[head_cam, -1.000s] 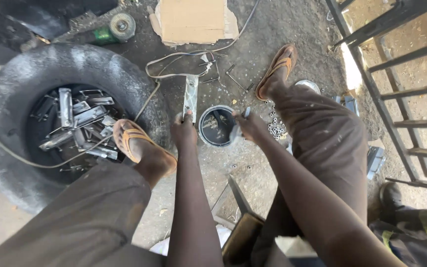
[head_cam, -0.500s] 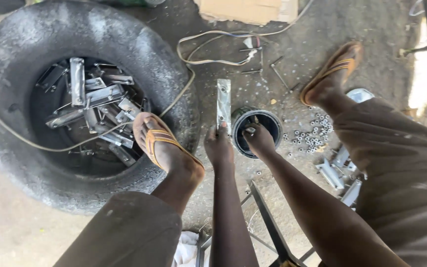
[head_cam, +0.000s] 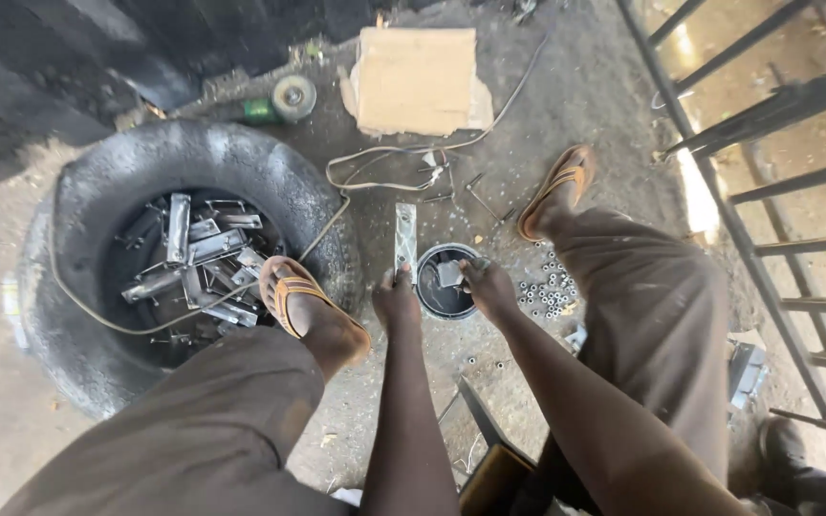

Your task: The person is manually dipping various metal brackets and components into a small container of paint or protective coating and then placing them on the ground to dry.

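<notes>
- The left hand (head_cam: 396,298) grips the near end of a flat grey metal strip (head_cam: 404,239) lying on the dirt floor (head_cam: 614,124); the right hand (head_cam: 489,290) sits at the rim of a small round dark tin (head_cam: 444,282), just right of the strip.
- Left of the hands, a sandalled foot (head_cam: 303,306) rests on the big black rubber tyre (head_cam: 97,191), blocking that side.
- The tyre's hollow is crowded with grey metal brackets (head_cam: 193,258).
- Right of the tin lies a scatter of small silver nuts (head_cam: 549,291), then the other sandalled foot (head_cam: 556,191).
- Beyond the strip, loose pale wire loops (head_cam: 384,167) lie across the floor; farther off sits a brown cardboard sheet (head_cam: 418,81).
- Far right, a dark barred metal gate (head_cam: 776,191) closes that side.
- Open floor lies between wire and gate.
</notes>
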